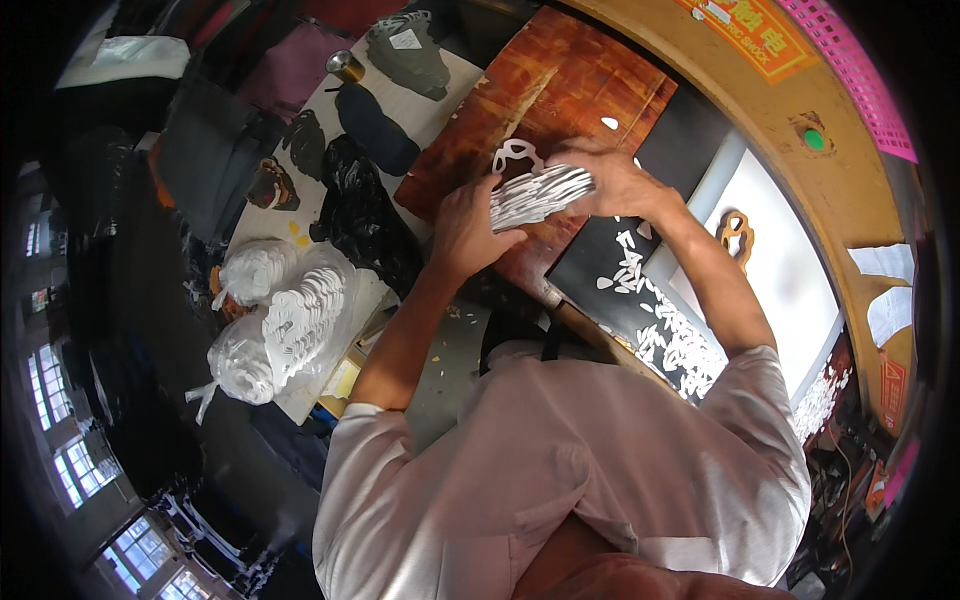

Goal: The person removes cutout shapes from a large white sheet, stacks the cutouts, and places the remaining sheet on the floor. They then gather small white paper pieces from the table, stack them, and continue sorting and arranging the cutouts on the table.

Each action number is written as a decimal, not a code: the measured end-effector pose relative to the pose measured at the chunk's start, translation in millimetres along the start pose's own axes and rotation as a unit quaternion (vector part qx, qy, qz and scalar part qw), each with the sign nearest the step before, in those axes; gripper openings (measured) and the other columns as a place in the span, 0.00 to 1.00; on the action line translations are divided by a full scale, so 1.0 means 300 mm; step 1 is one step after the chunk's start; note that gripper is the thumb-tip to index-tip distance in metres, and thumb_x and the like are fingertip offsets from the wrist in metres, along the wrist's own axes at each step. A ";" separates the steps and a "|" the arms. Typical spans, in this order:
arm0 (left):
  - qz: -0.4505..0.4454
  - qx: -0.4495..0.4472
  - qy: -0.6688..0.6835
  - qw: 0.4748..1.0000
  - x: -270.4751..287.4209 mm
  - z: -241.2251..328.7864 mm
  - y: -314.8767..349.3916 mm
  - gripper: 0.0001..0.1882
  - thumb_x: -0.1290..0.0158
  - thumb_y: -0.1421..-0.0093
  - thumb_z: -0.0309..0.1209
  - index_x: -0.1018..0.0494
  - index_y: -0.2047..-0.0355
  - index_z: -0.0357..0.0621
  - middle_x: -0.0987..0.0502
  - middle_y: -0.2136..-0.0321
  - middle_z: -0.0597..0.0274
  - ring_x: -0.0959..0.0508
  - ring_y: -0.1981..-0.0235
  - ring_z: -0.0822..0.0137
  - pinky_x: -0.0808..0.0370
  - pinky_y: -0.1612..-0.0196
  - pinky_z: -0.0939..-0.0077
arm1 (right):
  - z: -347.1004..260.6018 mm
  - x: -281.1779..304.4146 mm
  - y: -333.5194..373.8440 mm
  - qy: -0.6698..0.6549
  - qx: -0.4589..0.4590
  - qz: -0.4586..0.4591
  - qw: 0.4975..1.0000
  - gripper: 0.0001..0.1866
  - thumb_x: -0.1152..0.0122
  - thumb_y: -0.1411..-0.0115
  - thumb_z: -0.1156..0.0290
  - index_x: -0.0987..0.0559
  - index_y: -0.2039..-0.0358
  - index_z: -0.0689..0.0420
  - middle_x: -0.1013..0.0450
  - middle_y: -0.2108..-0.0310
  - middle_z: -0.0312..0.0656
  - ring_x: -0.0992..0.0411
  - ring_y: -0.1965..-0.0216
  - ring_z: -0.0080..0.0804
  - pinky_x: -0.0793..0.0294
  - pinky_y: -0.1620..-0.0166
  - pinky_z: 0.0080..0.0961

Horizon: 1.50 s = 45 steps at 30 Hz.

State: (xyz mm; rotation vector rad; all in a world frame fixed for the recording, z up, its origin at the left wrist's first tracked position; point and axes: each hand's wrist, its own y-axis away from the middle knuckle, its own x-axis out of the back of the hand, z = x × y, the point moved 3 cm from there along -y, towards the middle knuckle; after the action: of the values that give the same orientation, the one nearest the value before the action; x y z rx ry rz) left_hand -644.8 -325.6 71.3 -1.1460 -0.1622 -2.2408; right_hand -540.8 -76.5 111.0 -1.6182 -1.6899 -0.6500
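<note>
Gripping a stack of white cut-outs point(543, 198) from both ends, the left hand point(468, 230) and the right hand point(615, 182) are curving half-open around it; the stack is lying between them, over the reddish-brown board point(540, 85), toward that board's near edge.

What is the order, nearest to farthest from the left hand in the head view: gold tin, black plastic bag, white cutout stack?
1. White cutout stack, touching the left hand.
2. Black plastic bag, left of the hand.
3. Gold tin, upper left.
</note>
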 end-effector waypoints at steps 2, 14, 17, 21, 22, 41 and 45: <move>0.030 -0.029 -0.009 0.999 -0.020 0.022 -0.007 0.45 0.25 0.53 0.40 0.34 0.37 0.44 0.25 0.43 0.42 0.24 0.45 0.38 0.29 0.40 0.46 | 0.005 -0.049 0.007 -0.010 -0.006 -0.034 0.999 0.39 0.22 0.53 0.63 0.24 0.39 0.51 0.34 0.32 0.54 0.37 0.30 0.56 0.35 0.29 0.42; -0.057 0.142 -0.087 0.984 -0.061 -0.136 -0.127 0.38 0.27 0.51 0.46 0.26 0.45 0.37 0.20 0.53 0.39 0.20 0.48 0.43 0.25 0.43 0.55 | 0.124 -0.089 -0.257 0.039 0.007 -0.135 0.990 0.35 0.24 0.51 0.59 0.21 0.43 0.59 0.23 0.49 0.54 0.26 0.43 0.53 0.27 0.41 0.41; -0.056 0.198 0.011 0.979 -0.063 -0.135 -0.132 0.38 0.27 0.52 0.48 0.24 0.46 0.37 0.19 0.51 0.38 0.20 0.47 0.42 0.24 0.44 0.53 | 0.136 -0.124 -0.335 0.001 -0.041 -0.221 0.975 0.41 0.23 0.54 0.59 0.23 0.39 0.60 0.22 0.49 0.56 0.25 0.44 0.52 0.27 0.41 0.40; -0.034 0.164 0.048 0.985 -0.082 -0.059 -0.075 0.34 0.27 0.52 0.42 0.24 0.47 0.40 0.19 0.50 0.43 0.21 0.48 0.41 0.24 0.45 0.53 | 0.141 -0.121 -0.279 -0.023 -0.141 -0.284 0.948 0.39 0.20 0.57 0.58 0.21 0.45 0.62 0.19 0.55 0.56 0.22 0.51 0.48 0.23 0.48 0.40; -0.001 0.104 0.041 0.994 -0.077 -0.033 -0.053 0.34 0.27 0.52 0.41 0.24 0.46 0.41 0.19 0.49 0.44 0.21 0.48 0.41 0.24 0.45 0.53 | 0.133 -0.112 -0.237 -0.008 -0.131 -0.304 0.944 0.37 0.19 0.58 0.57 0.19 0.48 0.61 0.18 0.57 0.55 0.21 0.54 0.48 0.22 0.51 0.40; 0.061 -0.047 -0.009 0.997 -0.054 0.089 0.004 0.49 0.28 0.50 0.38 0.39 0.30 0.46 0.21 0.49 0.45 0.23 0.44 0.42 0.26 0.43 0.48 | -0.042 -0.122 0.023 -0.015 -0.006 -0.031 0.999 0.41 0.22 0.50 0.65 0.28 0.35 0.51 0.26 0.41 0.50 0.27 0.41 0.54 0.24 0.40 0.42; 0.047 -0.009 -0.027 0.999 -0.023 0.038 -0.007 0.46 0.28 0.48 0.40 0.36 0.32 0.45 0.20 0.50 0.46 0.20 0.48 0.44 0.25 0.44 0.49 | -0.037 -0.084 0.019 -0.049 -0.083 -0.064 0.993 0.30 0.27 0.44 0.69 0.23 0.40 0.54 0.23 0.47 0.50 0.22 0.48 0.50 0.21 0.45 0.40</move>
State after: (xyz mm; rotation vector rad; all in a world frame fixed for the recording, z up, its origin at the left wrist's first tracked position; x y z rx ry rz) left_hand -634.9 -316.6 73.4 -1.2008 -0.1086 -2.1348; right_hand -534.1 -100.6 98.2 -1.6912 -1.8640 -0.8049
